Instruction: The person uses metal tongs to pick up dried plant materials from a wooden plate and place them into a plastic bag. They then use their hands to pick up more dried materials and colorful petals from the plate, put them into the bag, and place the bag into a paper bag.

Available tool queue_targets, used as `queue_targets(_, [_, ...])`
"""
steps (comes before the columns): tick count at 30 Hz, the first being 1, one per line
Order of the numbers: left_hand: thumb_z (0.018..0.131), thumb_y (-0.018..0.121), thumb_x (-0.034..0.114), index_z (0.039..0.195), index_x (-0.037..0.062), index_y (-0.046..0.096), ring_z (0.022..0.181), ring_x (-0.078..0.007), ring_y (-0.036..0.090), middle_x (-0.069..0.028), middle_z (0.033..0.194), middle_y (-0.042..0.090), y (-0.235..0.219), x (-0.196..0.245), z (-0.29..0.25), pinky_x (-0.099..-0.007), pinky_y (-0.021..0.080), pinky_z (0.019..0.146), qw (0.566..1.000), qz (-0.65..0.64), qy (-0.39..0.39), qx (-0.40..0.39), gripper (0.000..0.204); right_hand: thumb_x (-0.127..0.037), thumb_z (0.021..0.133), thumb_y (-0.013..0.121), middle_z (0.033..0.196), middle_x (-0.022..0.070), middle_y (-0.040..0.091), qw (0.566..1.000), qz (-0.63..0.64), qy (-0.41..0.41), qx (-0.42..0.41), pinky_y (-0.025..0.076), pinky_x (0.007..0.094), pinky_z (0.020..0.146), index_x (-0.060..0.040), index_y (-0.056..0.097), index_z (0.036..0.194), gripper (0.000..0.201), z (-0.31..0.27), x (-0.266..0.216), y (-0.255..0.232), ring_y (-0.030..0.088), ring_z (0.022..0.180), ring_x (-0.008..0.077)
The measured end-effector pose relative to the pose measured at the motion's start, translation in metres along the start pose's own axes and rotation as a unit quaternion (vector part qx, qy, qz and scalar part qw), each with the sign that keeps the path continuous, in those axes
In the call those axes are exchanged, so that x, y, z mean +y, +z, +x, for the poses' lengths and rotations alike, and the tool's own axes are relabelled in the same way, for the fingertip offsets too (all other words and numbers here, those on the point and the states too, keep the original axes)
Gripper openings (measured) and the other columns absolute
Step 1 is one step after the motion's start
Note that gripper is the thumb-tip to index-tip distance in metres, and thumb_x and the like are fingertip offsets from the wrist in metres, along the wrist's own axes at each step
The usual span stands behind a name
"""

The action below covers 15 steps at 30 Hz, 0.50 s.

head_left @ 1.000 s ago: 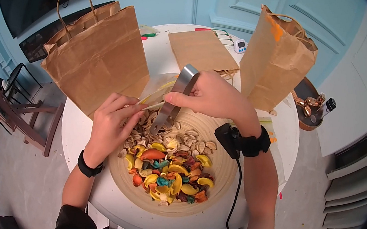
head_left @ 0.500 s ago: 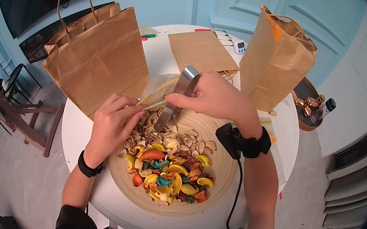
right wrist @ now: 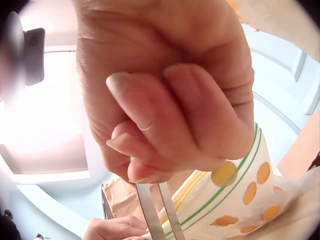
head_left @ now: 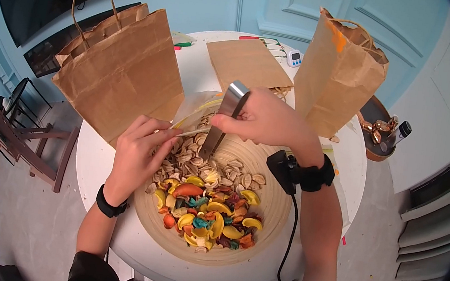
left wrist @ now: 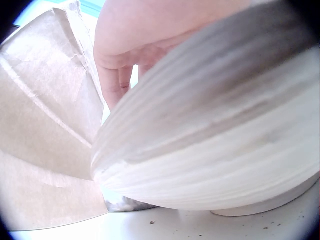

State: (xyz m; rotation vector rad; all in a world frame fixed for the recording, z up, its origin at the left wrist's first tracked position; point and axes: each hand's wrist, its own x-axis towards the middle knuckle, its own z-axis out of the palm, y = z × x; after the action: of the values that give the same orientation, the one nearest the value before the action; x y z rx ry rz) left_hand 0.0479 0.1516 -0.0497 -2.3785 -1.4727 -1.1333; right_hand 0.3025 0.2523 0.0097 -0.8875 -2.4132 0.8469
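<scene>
If the left hand [head_left: 139, 146] slackens its pinch, the plastic bag [head_left: 193, 105] could sag shut over the bowl [head_left: 277, 215]'s far-left side. The right hand [head_left: 276, 119]'s grip curls round metal tongs [head_left: 216, 138], arms slightly parted, tips at the bowl's pale pieces [head_left: 181, 160]; whether they clasp any, I cannot tell.

Soft light fills the head view, bowed and dark-rimmed, while both wrist views are hazy with white glare, the round, pale wooden bowl [left wrist: 215, 125] softly blurred.
</scene>
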Motion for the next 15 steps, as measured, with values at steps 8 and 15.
queue_targets(8, [0.087,0.075,0.003,0.105,0.0046,0.080,0.088,-0.0259,0.063,-0.0077,0.099,0.072,-0.001,0.000,0.000,-0.0372,0.053,0.077,1.000,-0.001,-0.001,-0.006,0.019,-0.041,0.092,0.075,0.058,-0.0033,0.056,0.985,0.133,0.096,0.062,0.037,0.0218,0.042,-0.0058,0.070,0.088,0.036,-0.032,-0.038,-0.043,0.049,0.046,0.0048])
queue_targets(15, [0.090,0.074,0.008,0.104,0.0050,0.080,0.091,-0.0255,0.064,-0.0070,0.100,0.072,-0.001,0.000,0.000,-0.0375,0.055,0.076,1.000,0.012,0.004,-0.013,0.016,-0.041,0.093,0.075,0.058,-0.0034,0.056,0.978,0.157,0.081,0.107,0.034,0.0223,0.039,-0.0081,0.070,0.087,0.034,-0.039,-0.021,-0.060,0.045,0.043,0.0031])
